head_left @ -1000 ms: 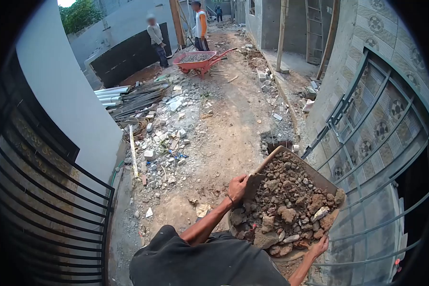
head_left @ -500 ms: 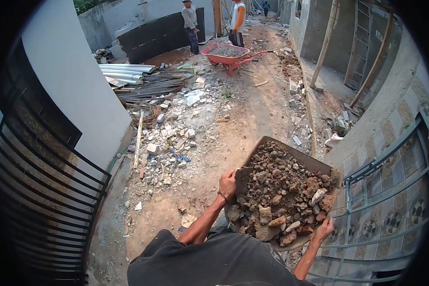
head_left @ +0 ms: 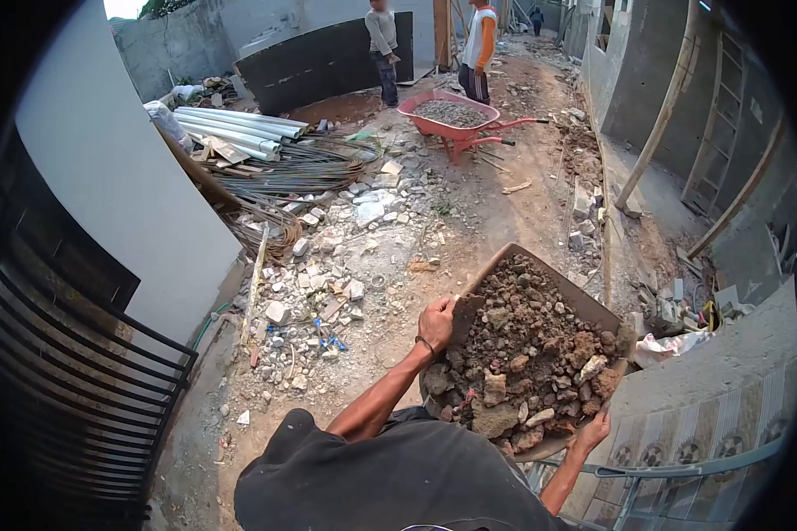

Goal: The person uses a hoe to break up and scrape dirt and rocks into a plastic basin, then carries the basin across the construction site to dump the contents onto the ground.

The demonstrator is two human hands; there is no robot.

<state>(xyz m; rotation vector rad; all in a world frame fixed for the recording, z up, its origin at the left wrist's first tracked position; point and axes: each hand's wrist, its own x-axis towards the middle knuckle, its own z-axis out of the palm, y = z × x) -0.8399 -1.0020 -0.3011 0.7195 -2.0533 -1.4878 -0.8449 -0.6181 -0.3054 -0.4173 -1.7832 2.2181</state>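
Heaped with brown soil and broken rubble (head_left: 540,354), a worn, dirt-stained tray (head_left: 568,281) is in front of my body. My left hand (head_left: 437,324) is closed round the tray's left rim. On its near right edge, my right hand (head_left: 591,434) grips the rim, with some fingers hidden beneath. The tray sits at an angle, one corner pointing forward. Its underside is out of sight.
Ahead stands a red wheelbarrow (head_left: 456,133) of gravel, with two people beside it. White pipes (head_left: 239,128), steel rods (head_left: 301,173) and scattered rubble (head_left: 328,283) lie on the left. A black gate (head_left: 71,389) and a grey metal gate (head_left: 682,469) flank me.
My view has shifted forward along the path, so the wheelbarrow looks larger and the right gate has slid lower. Both hands still hold the tray of rubble.
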